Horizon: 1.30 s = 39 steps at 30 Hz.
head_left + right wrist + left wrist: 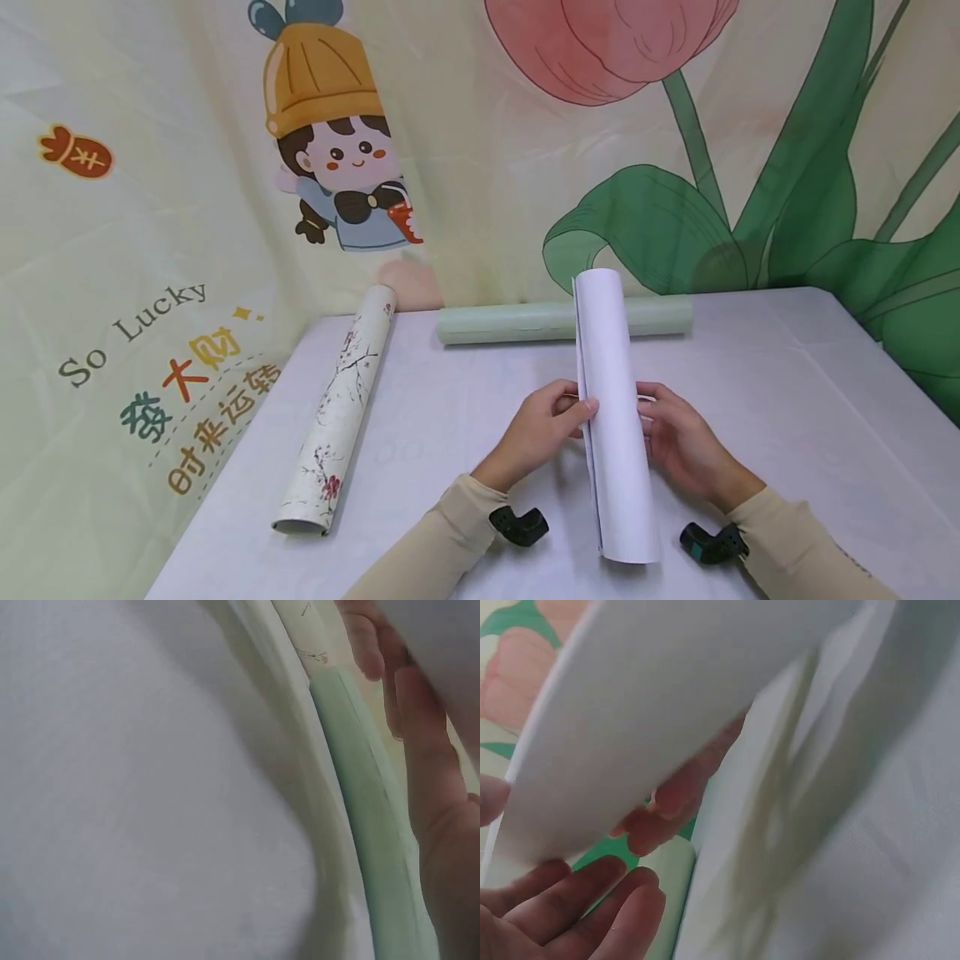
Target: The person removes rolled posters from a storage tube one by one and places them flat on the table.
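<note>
A white roll of paper (611,417) is held up lengthwise over the table, its loose edge along the left side. My left hand (543,429) pinches that edge, thumb on the near face and fingers behind; the left wrist view shows the thumb and fingers at either side of the white sheet (652,712). On the roll's other side, my right hand (686,442) touches it with extended fingers. Those fingers (427,742) reach under the roll in the right wrist view, their tips partly hidden by it.
A pale green roll (510,323) lies crosswise at the back of the white-covered table (787,400), partly behind the white roll. Left of the hands lies a cream roll with a blossom print (341,408). A printed curtain (480,150) hangs along the back edge.
</note>
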Each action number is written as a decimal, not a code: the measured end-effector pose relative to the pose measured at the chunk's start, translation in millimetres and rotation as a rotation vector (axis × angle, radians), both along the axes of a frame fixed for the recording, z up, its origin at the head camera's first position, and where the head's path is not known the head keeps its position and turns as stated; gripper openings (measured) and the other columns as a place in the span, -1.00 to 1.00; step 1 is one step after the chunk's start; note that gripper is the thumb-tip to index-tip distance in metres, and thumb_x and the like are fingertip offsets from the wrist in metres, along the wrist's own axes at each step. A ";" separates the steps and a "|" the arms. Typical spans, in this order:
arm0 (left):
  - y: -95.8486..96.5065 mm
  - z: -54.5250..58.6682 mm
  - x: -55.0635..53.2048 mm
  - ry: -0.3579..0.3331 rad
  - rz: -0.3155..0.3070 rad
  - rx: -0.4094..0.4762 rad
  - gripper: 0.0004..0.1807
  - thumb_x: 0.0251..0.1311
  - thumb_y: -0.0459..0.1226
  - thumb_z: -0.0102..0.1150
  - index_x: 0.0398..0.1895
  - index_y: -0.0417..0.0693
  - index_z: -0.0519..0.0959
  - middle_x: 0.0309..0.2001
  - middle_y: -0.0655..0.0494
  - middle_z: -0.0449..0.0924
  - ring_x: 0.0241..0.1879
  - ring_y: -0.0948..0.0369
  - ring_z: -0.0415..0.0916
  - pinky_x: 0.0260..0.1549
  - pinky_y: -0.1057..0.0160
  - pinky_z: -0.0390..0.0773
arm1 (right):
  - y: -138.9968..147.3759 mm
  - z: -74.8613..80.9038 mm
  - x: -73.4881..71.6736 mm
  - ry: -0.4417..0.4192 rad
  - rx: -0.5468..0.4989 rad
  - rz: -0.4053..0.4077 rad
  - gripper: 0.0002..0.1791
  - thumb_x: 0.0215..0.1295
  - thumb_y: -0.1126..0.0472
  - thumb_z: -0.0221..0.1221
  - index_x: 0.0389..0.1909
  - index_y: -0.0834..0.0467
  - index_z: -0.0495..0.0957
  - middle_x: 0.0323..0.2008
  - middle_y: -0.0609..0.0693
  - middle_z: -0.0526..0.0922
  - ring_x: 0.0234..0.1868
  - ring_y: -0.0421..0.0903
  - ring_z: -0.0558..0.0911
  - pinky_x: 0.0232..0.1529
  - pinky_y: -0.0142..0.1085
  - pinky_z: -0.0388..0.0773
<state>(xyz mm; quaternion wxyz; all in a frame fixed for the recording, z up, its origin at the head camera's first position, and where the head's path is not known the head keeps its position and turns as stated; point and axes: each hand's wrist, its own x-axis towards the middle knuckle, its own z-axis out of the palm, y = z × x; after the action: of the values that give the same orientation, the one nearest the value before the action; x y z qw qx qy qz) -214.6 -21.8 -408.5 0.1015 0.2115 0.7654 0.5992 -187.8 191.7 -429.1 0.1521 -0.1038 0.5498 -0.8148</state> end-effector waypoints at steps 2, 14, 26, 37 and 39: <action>0.7 -0.3 -0.6 -0.027 0.011 0.026 -0.65 0.20 -0.04 0.14 -0.05 -0.04 0.49 -0.28 0.10 0.65 -0.38 0.19 0.60 -0.33 0.16 0.60 | -1.9 2.0 0.5 0.010 0.076 -0.060 -0.60 0.43 0.15 -0.16 0.20 0.21 0.11 0.05 0.14 0.41 -0.05 0.03 0.56 -0.10 -0.12 0.52; 1.1 -3.9 1.1 -0.112 0.091 0.081 -0.39 0.13 0.01 0.20 0.21 0.00 0.31 -0.26 0.05 0.57 -0.35 0.15 0.57 -0.48 0.06 0.60 | -7.5 4.2 2.0 0.122 0.410 -0.272 -0.53 0.35 0.09 0.05 0.18 0.20 0.22 0.03 0.18 0.45 -0.09 0.02 0.57 -0.19 -0.11 0.58; 2.4 -3.3 2.3 -0.141 0.137 0.053 -0.36 0.06 0.04 0.26 0.17 0.03 0.31 -0.21 -0.01 0.45 -0.37 0.08 0.57 -0.54 0.12 0.61 | -16.8 9.6 10.4 0.322 0.590 -0.359 -0.47 0.31 -0.05 0.08 0.25 0.02 0.32 -0.01 0.03 0.49 -0.12 -0.04 0.57 -0.24 -0.22 0.60; 2.4 0.4 4.5 -0.137 0.143 0.036 -0.36 0.09 0.13 0.18 0.18 0.08 0.29 -0.19 -0.01 0.40 -0.36 0.03 0.57 -0.49 0.13 0.61 | -22.0 11.9 12.5 0.283 0.634 -0.298 -0.22 0.14 -0.13 0.22 0.33 0.04 0.18 0.06 0.09 0.44 -0.03 0.04 0.53 -0.16 -0.13 0.58; 1.5 0.5 4.1 -0.122 0.146 0.047 -0.45 0.18 0.08 0.10 0.17 0.08 0.31 -0.16 0.01 0.40 -0.31 0.03 0.56 -0.47 0.13 0.60 | -20.2 11.5 12.1 0.274 0.607 -0.297 -0.24 0.17 -0.11 0.20 0.33 0.05 0.17 0.06 0.09 0.44 -0.02 0.04 0.54 -0.14 -0.12 0.57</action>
<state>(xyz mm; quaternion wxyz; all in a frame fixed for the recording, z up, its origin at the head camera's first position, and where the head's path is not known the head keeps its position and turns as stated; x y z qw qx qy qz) -210.6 -20.4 -407.9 0.0988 0.1207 0.7570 0.6346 -175.7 171.5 -417.6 -0.0191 -0.0811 0.7909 -0.6062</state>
